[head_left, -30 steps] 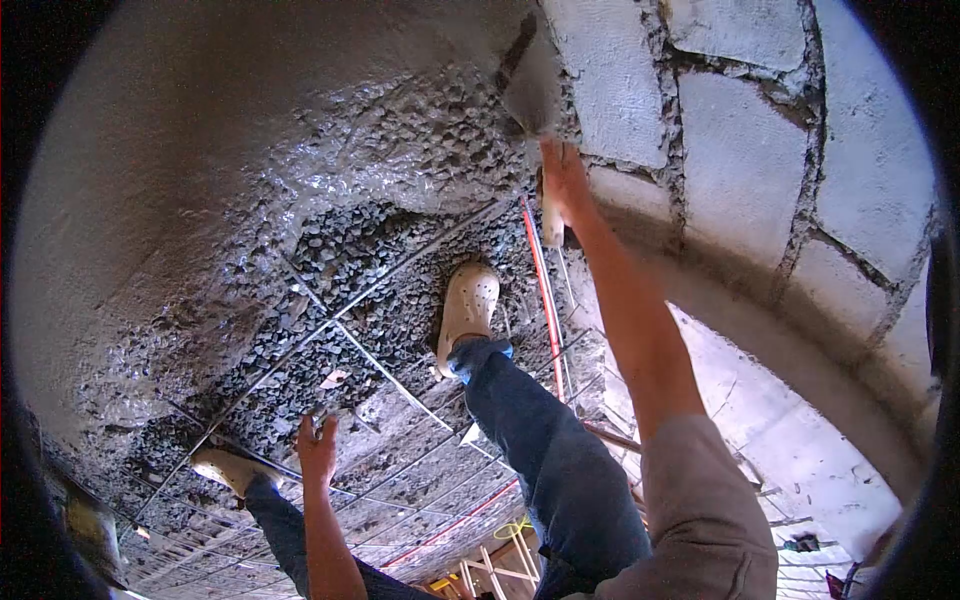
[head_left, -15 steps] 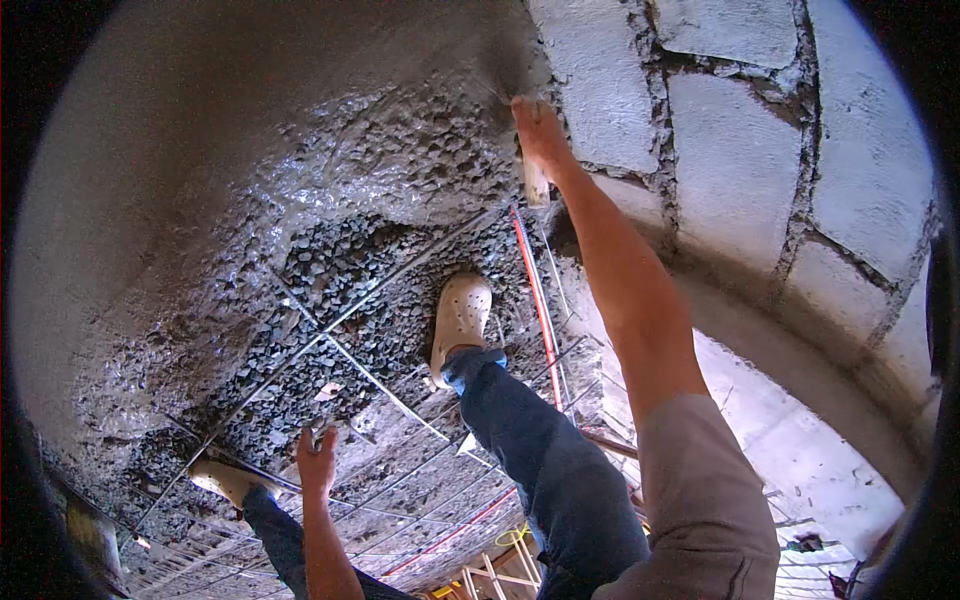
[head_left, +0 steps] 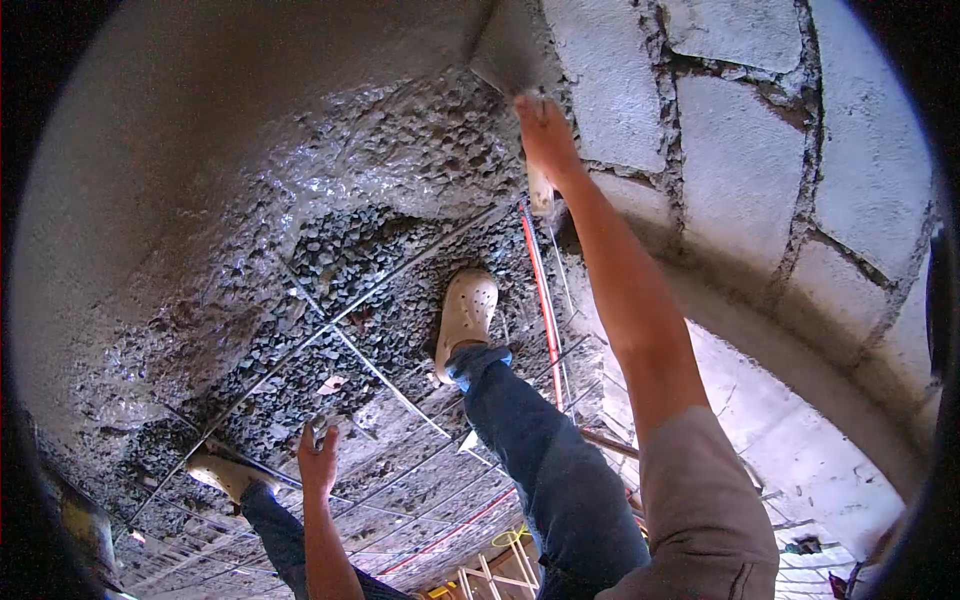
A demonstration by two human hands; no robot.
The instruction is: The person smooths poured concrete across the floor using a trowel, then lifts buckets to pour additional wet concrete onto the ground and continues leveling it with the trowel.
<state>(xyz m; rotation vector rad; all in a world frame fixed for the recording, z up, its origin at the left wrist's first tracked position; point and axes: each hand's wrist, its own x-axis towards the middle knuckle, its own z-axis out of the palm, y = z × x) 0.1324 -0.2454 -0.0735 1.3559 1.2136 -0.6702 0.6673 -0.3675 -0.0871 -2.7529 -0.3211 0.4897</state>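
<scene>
In the head view, my right hand (head_left: pixel 548 145) is wrapped round the wooden handle of a trowel (head_left: pixel 508 50). The trowel's grey blade lies against the wet concrete (head_left: pixel 390 130), close to the block wall (head_left: pixel 620 90); the blade's outline partly blends into the concrete. Lower left, my left hand (head_left: pixel 318 462) hangs with thumb and fingers apart and nothing in it. Loose gravel (head_left: pixel 350 260) and thin steel bars (head_left: pixel 385 280) lie beneath and ahead of that hand.
My beige clogs (head_left: pixel 468 310) stand among the gravel and crossing bars. A red-orange tube (head_left: pixel 540 280) runs up from the floor near the wall. Smoothed concrete (head_left: pixel 150 180) covers the upper left. Pale wooden pieces (head_left: pixel 498 572) show at the bottom.
The trowel blade, blurred before, now shows more clearly and reaches further up along the wall. My left hand stays almost where it was, and the view has shifted slightly.
</scene>
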